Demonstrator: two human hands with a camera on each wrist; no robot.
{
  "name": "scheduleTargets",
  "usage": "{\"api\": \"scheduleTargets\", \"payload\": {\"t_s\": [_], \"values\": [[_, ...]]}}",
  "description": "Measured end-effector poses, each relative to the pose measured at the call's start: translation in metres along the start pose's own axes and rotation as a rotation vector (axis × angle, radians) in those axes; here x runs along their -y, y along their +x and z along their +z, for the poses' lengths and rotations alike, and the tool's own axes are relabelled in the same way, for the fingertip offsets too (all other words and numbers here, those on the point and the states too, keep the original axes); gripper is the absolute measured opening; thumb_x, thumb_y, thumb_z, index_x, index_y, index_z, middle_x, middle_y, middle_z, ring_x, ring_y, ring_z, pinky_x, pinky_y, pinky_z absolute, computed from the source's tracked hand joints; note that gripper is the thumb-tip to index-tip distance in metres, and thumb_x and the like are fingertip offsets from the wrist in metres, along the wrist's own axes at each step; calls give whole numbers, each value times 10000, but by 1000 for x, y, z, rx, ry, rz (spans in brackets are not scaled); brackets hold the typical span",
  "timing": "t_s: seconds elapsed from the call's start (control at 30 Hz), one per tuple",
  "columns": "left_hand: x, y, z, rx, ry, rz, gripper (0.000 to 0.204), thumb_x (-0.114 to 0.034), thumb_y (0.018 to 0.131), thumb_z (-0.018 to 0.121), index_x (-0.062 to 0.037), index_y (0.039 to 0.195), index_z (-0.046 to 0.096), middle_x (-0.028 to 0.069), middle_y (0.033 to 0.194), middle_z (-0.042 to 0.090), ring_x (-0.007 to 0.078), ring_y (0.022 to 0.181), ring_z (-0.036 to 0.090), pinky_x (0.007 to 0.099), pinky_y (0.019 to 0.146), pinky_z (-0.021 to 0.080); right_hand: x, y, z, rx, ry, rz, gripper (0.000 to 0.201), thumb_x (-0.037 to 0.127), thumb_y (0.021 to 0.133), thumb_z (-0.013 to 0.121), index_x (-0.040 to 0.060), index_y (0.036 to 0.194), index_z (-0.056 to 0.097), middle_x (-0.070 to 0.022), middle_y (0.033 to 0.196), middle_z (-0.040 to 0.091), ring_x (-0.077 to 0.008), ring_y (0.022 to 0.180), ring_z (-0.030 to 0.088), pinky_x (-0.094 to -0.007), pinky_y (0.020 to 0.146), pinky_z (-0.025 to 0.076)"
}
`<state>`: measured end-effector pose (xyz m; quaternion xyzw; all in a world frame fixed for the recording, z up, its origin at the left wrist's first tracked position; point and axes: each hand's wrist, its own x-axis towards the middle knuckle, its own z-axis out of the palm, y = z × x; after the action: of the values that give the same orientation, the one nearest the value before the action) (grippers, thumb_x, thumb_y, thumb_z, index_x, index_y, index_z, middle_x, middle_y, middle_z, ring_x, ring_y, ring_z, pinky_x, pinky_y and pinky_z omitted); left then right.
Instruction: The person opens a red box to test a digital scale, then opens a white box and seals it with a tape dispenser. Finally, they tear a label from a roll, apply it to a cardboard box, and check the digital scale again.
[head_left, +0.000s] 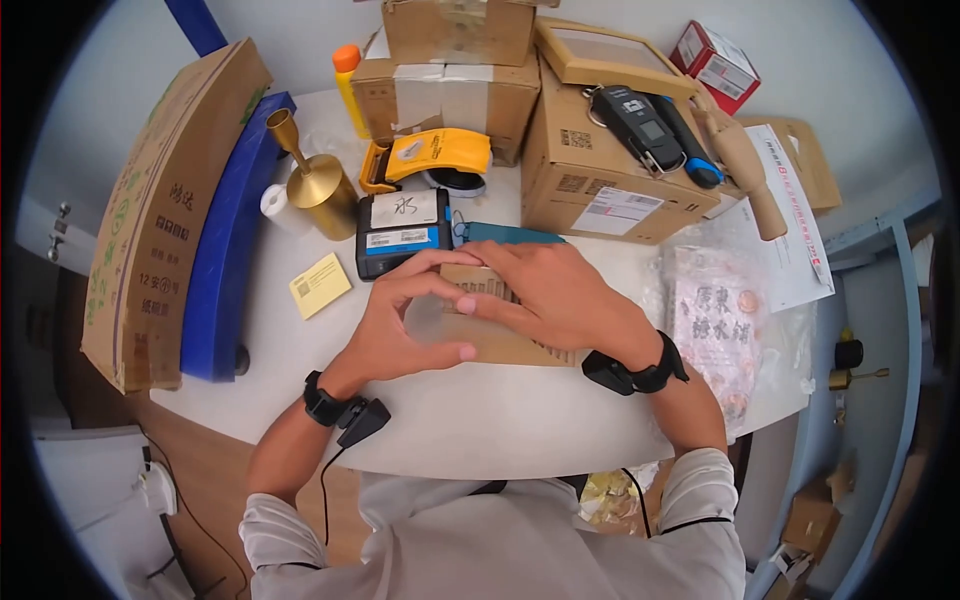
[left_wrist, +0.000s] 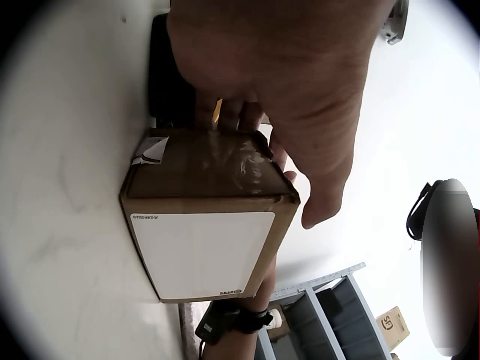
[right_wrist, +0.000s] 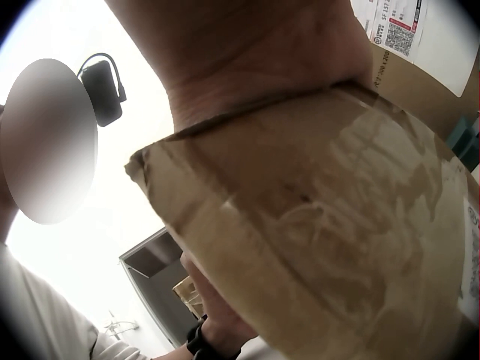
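Observation:
A small brown cardboard box [head_left: 515, 345] sits on the white table in front of the person, with printed marks on its top. Across this top lies the right hand [head_left: 560, 290], its fingers straight and pointing left toward the other hand. The left hand [head_left: 395, 325] is at the box's left, fingers stretched along its far side and thumb held away from it. In the left wrist view a white label [left_wrist: 202, 255] covers one face of the box, and the left fingers reach behind it. Clear tape crosses a side of the box [right_wrist: 315, 202] in the right wrist view.
Behind the hands stand a black-and-blue device [head_left: 403, 235], a yellow tape dispenser [head_left: 440, 152] and a brass-coloured vessel [head_left: 322, 195]. Yellow sticky notes [head_left: 320, 286] lie left. Large cartons [head_left: 590, 160] fill the back; a plastic-wrapped pack [head_left: 715, 320] lies right.

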<state>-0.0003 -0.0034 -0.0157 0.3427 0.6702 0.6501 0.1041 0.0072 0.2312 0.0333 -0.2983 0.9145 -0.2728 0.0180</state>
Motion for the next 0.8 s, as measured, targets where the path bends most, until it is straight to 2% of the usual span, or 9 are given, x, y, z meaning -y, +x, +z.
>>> {"api": "scheduleTargets", "payload": {"t_s": [0.17, 0.33, 0.37, 0.43, 0.47, 0.53, 0.57, 0.63, 0.8], "values": [[-1, 2, 2, -2, 11, 33, 457, -150, 647, 936, -74, 1051, 735, 124, 1373, 595, 237, 1258, 571, 395, 1072, 438, -3, 1, -9, 79, 22, 33, 612, 568, 1011, 529, -2, 1219, 609, -225, 843, 696, -415, 788, 674, -471, 661, 515], [-2, 1, 2, -13, 33, -3, 461, -162, 649, 939, -78, 1053, 731, 121, 1373, 598, 238, 1265, 568, 383, 1083, 431, -14, -12, -17, -165, 251, 76, 506, 456, 1068, 466, 3, 1185, 657, -191, 887, 724, -391, 830, 687, -440, 734, 526], [-2, 1, 2, -7, 57, 20, 454, -168, 657, 937, -81, 1053, 732, 119, 1375, 599, 238, 1264, 569, 379, 1085, 428, -18, -16, -17, -157, 247, 75, 506, 456, 1068, 466, 3, 1185, 657, -191, 887, 724, -391, 830, 687, -440, 734, 526], [-3, 1, 0, -11, 81, 44, 447, -173, 665, 935, -84, 1054, 732, 116, 1377, 600, 238, 1264, 569, 375, 1086, 426, -32, -26, -11, -356, 290, 172, 441, 389, 1066, 495, -9, 1083, 685, -169, 840, 727, -361, 768, 696, -422, 681, 526], [-4, 1, 0, -9, 90, 41, 442, -176, 670, 933, -85, 1054, 733, 115, 1379, 601, 238, 1263, 570, 376, 1086, 425, -38, -30, -11, -351, 291, 169, 441, 389, 1066, 495, -9, 1083, 685, -169, 840, 727, -361, 768, 696, -422, 681, 526], [-4, 0, 1, -2, 100, 34, 437, -180, 676, 931, -87, 1054, 733, 114, 1381, 601, 239, 1262, 570, 376, 1086, 424, -50, -40, -8, -436, 79, 374, 300, 280, 1031, 599, -5, 1015, 691, -134, 737, 699, -273, 626, 667, -358, 589, 502], [-3, 0, 1, -5, 93, 33, 425, -178, 682, 926, -86, 1050, 735, 115, 1382, 601, 240, 1261, 571, 377, 1087, 424, -56, -42, -5, -437, 83, 374, 300, 280, 1031, 599, -5, 1015, 691, -134, 737, 699, -273, 626, 667, -358, 589, 502], [-1, 0, 1, -4, 90, 27, 413, -177, 688, 922, -86, 1045, 737, 115, 1383, 601, 241, 1261, 572, 377, 1088, 424, -66, -44, 1, -500, 199, 365, 169, 186, 973, 694, 17, 976, 688, -83, 626, 630, -179, 512, 577, -298, 524, 453], [1, 1, 1, -17, 58, 16, 370, -182, 710, 899, -74, 1030, 746, 125, 1370, 615, 261, 1269, 572, 403, 1103, 413, -77, -47, 5, -484, 173, 327, 114, 145, 948, 719, 35, 948, 689, -55, 568, 563, -140, 482, 508, -286, 507, 411]]}}
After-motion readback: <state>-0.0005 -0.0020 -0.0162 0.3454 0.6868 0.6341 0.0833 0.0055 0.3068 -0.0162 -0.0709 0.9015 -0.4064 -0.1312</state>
